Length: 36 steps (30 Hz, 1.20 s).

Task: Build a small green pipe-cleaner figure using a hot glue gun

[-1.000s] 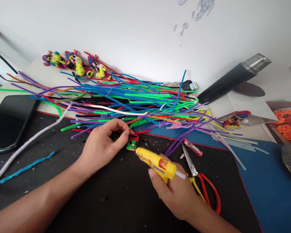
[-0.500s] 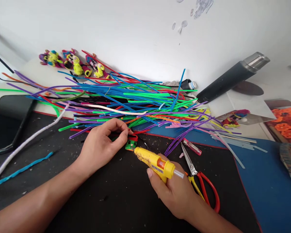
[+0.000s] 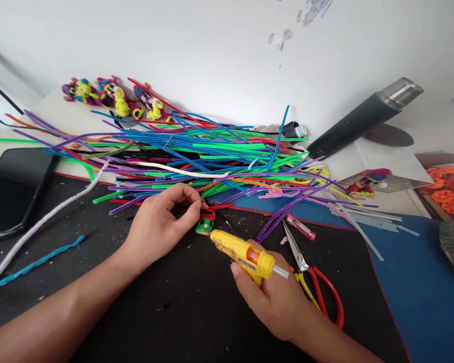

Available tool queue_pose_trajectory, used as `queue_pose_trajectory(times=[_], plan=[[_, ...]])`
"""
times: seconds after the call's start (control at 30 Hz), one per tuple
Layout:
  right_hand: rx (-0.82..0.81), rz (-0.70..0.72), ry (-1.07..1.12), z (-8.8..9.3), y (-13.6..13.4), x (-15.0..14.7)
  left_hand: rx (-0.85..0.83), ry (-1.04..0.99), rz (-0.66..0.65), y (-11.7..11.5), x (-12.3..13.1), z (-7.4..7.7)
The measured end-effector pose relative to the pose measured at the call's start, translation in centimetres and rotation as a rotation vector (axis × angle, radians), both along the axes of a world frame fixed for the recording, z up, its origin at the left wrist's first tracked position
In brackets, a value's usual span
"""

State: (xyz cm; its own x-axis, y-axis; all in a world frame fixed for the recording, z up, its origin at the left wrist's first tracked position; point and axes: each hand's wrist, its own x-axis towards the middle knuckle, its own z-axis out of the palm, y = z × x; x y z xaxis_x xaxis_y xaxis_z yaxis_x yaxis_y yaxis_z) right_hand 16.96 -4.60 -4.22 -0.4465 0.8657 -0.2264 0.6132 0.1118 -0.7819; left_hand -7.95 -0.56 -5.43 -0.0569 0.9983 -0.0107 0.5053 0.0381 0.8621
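Pinching a small, flat red-and-green fuzzy piece [image 3: 205, 225] by its upper edge, the left hand [image 3: 161, 222] is closing thumb and forefinger on it near the middle of the black work mat [image 3: 181, 302]; whether the piece is touching the mat, one cannot tell. The right hand [image 3: 276, 297] is wrapping its fingers around a yellow plastic glue gun [image 3: 240, 252], whose nozzle is pointing at the green part of the piece and sitting right at its edge, while a translucent glue stick [image 3: 280, 271] is jutting from the rear. Just beside the right hand, steel scissors with red and yellow handles [image 3: 301, 263] are lying with their blades slightly parted, and a slim pink-and-clear plastic tool [image 3: 301, 227] is resting near their tips. Beyond both hands, a broad heap of multicoloured fuzzy pipe cleaners [image 3: 212, 151] is stretching across the table. To the left, a twisted bright-blue fuzzy stem [image 3: 41, 259] is lying below a long pale-lilac fuzzy cord [image 3: 49, 217], and a black smartphone [image 3: 15, 194] is resting past them. Farther back, colourful fuzzy figures [image 3: 119, 101] are lying near the white wall [image 3: 196, 50], and a dark cylindrical flask with a steel cap [image 3: 357, 123] is standing at the right.
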Motion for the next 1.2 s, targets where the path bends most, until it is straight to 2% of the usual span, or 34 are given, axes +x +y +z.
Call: queue_pose_trajectory(times=[0.77, 1.2], plan=[[0.025, 0.013, -0.006, -0.06, 0.13, -0.19, 0.009, -0.016, -0.006, 0.12, 0.08, 0.14], [-0.028, 0.0, -0.011, 0.36, 0.06, -0.27, 0.013, -0.021, -0.019, 0.08, -0.01, 0.14]])
